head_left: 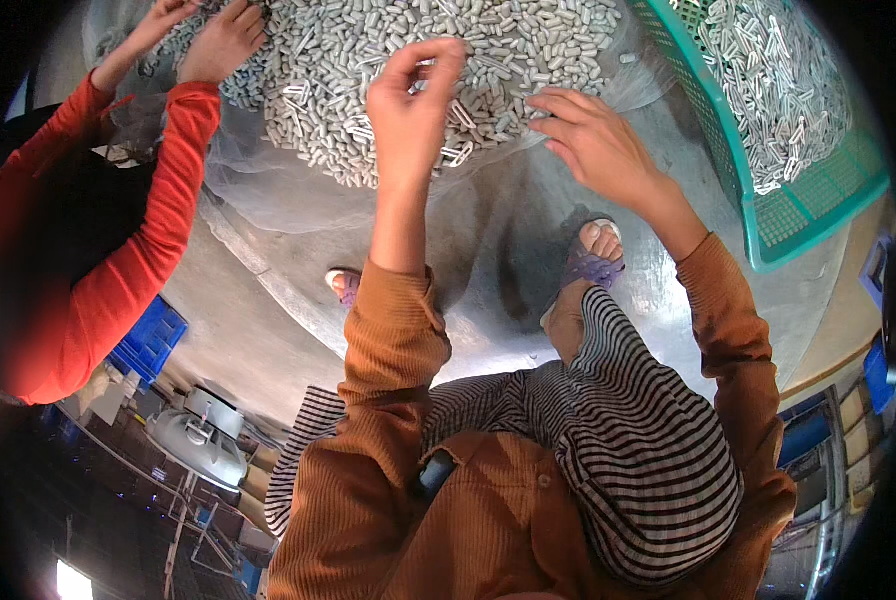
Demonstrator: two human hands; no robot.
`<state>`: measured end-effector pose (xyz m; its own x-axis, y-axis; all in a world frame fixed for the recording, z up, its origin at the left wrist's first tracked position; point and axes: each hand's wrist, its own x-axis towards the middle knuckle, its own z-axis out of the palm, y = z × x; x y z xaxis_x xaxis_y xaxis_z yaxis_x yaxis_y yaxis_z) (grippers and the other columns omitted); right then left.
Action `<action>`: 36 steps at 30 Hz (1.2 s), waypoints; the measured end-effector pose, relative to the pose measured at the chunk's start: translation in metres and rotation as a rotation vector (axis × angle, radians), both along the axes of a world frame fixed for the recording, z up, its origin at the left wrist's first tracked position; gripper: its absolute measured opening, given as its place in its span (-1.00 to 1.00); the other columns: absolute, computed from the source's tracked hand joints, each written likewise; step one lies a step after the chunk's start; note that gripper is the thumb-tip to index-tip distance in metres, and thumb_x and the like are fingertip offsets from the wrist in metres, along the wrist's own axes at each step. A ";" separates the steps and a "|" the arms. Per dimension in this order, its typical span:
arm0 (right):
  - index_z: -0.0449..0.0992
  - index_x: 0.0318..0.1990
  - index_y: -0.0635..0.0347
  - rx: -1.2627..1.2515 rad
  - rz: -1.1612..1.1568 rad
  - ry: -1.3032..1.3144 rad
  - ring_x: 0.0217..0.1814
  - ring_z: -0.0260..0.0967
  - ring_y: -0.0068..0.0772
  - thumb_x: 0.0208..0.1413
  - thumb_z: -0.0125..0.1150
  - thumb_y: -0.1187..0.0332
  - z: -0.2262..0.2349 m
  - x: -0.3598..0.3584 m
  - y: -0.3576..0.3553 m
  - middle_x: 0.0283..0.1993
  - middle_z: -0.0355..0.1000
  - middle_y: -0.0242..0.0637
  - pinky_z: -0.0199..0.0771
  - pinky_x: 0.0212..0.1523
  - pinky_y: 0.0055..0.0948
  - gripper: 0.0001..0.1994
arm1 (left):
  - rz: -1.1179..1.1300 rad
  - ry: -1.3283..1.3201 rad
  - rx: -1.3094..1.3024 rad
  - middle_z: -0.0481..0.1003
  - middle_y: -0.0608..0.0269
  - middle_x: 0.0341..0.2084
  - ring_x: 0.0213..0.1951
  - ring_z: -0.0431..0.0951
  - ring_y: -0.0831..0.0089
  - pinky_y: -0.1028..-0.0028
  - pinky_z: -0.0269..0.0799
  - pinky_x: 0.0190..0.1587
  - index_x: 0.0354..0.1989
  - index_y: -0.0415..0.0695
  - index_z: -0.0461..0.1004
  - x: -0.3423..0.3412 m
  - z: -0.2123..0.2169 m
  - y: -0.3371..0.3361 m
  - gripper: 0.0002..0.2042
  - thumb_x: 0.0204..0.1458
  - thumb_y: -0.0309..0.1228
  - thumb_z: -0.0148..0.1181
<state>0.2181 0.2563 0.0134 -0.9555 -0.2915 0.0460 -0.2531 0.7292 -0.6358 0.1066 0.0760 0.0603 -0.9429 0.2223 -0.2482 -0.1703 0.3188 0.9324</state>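
Lying loosely heaped, small pale-grey pieces (523, 58), elongated with rounded ends.

Pieces (328, 115) under the left hand (410, 115): no text can be read.
Basket (753, 225) right of the right hand (603, 150): seemingly none discerned.

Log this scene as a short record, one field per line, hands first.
Left hand: above the pile, fingers curled; whether it holds anything is unclear
Right hand: at the pile's right side, fingers loosely spread
Pile: many small grey pieces on sheer netting, with a few longer loops among them
Basket: green, at right, with many thin pale loops inside
Co-worker: at left, red sleeves, hands by the pile's left side
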 end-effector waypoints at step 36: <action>0.43 -0.18 0.14 -0.504 -0.453 -0.410 -0.30 0.35 -0.35 0.13 0.00 0.40 0.028 0.010 0.043 -0.35 0.38 -0.31 0.35 -0.24 -0.40 -0.86 | -0.251 -0.156 0.052 0.48 0.29 -0.51 -0.49 0.43 0.58 0.63 0.28 -0.37 -0.39 -0.13 0.42 -0.019 -0.053 0.000 -0.88 -0.10 -0.49 0.22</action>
<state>0.2282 0.2995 0.0417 -0.9455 0.0918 -0.3123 0.3252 0.3050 -0.8951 0.0876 0.0759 0.0076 -0.8081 0.4598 -0.3682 -0.2353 0.3211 0.9174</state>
